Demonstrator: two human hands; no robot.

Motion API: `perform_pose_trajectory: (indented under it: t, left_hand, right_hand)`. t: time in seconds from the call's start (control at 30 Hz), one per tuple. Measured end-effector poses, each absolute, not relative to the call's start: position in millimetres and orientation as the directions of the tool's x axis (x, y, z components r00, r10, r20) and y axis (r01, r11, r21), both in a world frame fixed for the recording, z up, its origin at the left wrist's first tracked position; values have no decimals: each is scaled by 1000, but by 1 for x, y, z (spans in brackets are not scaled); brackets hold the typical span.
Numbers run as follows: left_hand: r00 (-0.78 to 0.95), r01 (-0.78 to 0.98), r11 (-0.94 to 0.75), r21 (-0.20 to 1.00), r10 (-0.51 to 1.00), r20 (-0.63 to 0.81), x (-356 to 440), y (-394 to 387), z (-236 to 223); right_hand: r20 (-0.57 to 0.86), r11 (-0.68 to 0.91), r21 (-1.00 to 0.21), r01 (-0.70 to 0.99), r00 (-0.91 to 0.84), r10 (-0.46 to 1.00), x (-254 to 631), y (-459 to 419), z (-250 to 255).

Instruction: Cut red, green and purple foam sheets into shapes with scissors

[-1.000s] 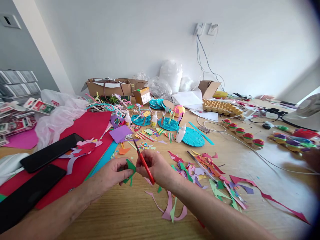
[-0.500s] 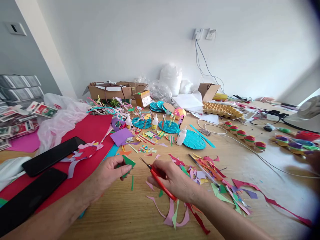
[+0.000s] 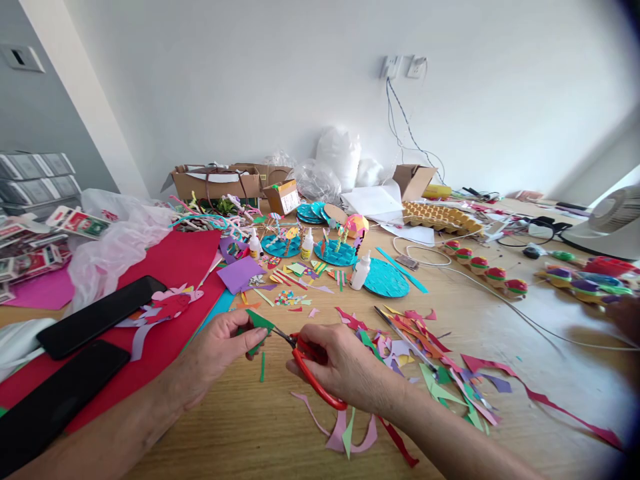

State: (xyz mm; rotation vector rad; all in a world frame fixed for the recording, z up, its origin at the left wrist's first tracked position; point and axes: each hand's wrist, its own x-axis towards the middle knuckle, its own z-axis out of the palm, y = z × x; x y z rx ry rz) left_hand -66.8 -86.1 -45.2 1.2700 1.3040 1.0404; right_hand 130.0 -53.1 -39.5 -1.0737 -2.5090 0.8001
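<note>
A small piece of green paper [image 3: 260, 321] is pinched between the thumb and fingers of my left hand [image 3: 234, 339]. My right hand [image 3: 333, 360] grips red-handled scissors [image 3: 314, 381], with fingers in the loops. The scissor tips meet the right edge of the green paper, partly hidden behind it. Below my left hand a thin green strip [image 3: 263, 367] lies on the wooden table [image 3: 225, 420]. Pink and light green paper offcuts [image 3: 340, 433] are scattered under my right forearm.
Colourful scraps [image 3: 430, 347] spread right of my hands, with a pen [image 3: 405, 340] across them. Glue bottles [image 3: 361, 271] and blue discs [image 3: 386, 277] stand ahead. Left are red sheets [image 3: 175, 257] and two black phones [image 3: 103, 317]. A white cable [image 3: 500, 287] crosses the right side; another person's hand [image 3: 625, 317] shows there.
The scissors in my right hand have come left to the green paper, from slightly apart to touching its edge. My left hand still holds the paper. The view has shifted slightly.
</note>
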Motion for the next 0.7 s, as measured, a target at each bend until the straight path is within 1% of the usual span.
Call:
perform_pose_trajectory:
  t: [0.23,0.4,0.57,0.7]
  left_hand:
    - [60,139,106,984,991,-116,-63,-87,-44]
    - [71,102,112,988,990,-119,-61,-86,-42]
    - [79,88,123,989,988,-130,-61,-88,-43]
    - [85,88,132,987,987,-140,-62,-88,-43]
  right_hand:
    - [90,593,-573,566,-676,732,128,-54,-39]
    - [98,600,-564,568,-675,731,126,-52,-39]
    - [98,591,-583,558,-674,732,127,-53,-39]
    - [124,591,-592,548,-663,739,128,-53,-42]
